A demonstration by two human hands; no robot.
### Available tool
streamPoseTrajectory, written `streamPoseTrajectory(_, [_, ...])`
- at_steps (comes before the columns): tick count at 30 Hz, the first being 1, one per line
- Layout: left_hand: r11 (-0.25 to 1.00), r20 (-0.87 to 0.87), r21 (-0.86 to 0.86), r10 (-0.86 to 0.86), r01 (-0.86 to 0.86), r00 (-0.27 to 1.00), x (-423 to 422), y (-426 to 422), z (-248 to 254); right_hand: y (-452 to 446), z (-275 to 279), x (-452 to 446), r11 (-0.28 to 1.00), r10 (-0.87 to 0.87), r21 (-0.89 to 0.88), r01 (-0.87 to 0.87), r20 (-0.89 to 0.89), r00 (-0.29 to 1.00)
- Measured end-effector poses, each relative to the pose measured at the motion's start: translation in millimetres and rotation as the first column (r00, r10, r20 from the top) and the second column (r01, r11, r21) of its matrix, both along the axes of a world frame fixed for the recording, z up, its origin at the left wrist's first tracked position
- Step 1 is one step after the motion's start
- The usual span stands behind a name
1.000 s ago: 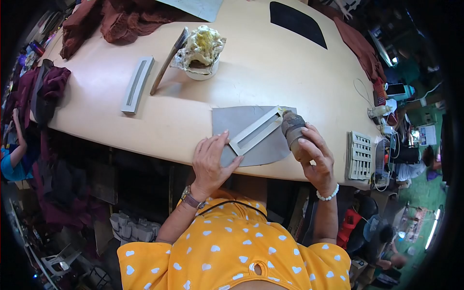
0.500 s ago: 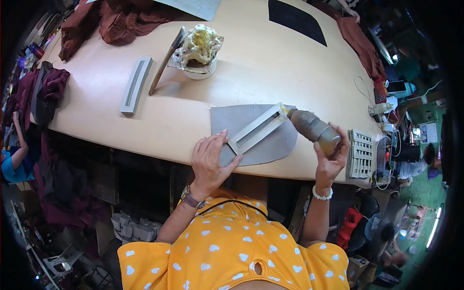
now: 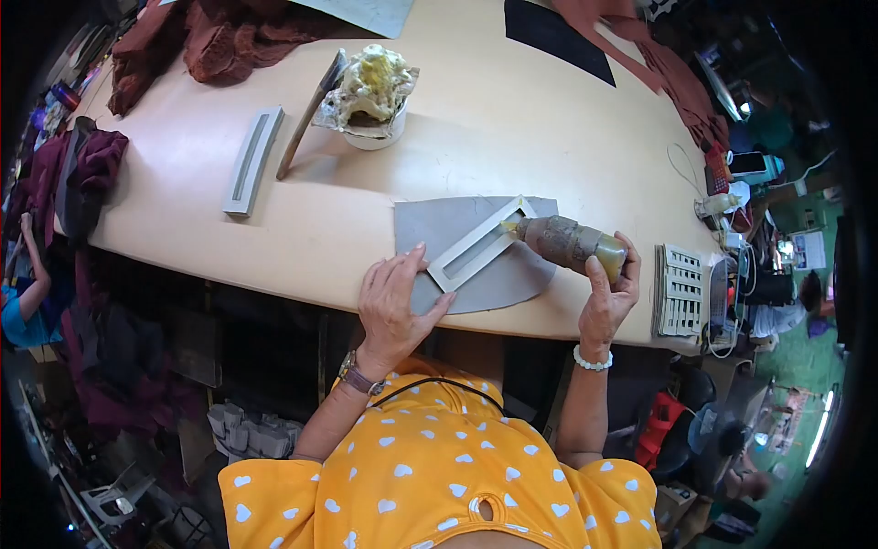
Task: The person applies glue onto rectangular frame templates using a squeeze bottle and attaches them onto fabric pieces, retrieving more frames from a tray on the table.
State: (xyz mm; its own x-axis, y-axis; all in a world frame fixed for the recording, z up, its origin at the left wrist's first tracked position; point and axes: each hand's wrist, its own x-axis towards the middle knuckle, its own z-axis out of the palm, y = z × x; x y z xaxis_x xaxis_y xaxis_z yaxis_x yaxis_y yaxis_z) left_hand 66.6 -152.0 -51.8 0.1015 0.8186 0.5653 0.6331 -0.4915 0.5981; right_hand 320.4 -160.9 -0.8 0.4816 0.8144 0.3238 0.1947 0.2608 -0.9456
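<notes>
A pale rectangular frame (image 3: pixel 455 270) with a long slot lies diagonally on a grey, curved-edged sheet (image 3: pixel 521 282). At the frame's lower-left end, my left hand (image 3: pixel 393 297) rests spread on the sheet, its thumb and index fingertip beside the two corners. My right hand (image 3: pixel 611 297) is closed around the base of a squeeze bottle (image 3: pixel 567 242), brown-wrapped with yellowish contents visible at the base. The bottle tilts left, its yellow-stained nozzle over the frame's upper right side; whether the tip touches is unclear.
A white tub (image 3: pixel 377 137) heaped with crusted yellowish material stands behind, a stick (image 3: pixel 306 123) leaning on it. Another slotted pale piece (image 3: pixel 253 165) lies left. Slotted card pieces (image 3: pixel 679 291) sit at the right edge. Brown fabric (image 3: pixel 229 46) and a black panel (image 3: pixel 558 41) lie farther back.
My right hand has moved left and slightly down with the bottle, which is now closer to horizontal. The nozzle has shifted from the frame's upper end to its right side.
</notes>
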Motion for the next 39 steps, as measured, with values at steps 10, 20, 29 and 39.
streamPoseTrajectory(10, [1.000,0.000,-0.007,-0.001,0.001,1.000,-0.5,0.1,-1.0,18.5,-8.8,11.8,0.992,-0.118,0.031,0.123,-0.141,0.983])
streamPoseTrajectory(20, [1.000,-0.008,-0.006,-0.004,0.004,1.000,-0.8,-0.1,-1.6,24.9,-23.7,23.0,0.993,-0.100,0.041,0.107,-0.146,0.984])
streamPoseTrajectory(29, [1.000,-0.008,-0.003,-0.002,0.002,1.000,-0.5,0.1,0.0,15.1,-21.8,15.4,1.000,-0.023,-0.010,0.022,-0.169,0.985])
streamPoseTrajectory(39, [0.999,0.030,-0.039,-0.001,0.002,1.000,-1.0,-2.2,-4.0,-15.3,-16.4,-32.6,0.995,0.062,-0.060,-0.074,-0.178,0.982])
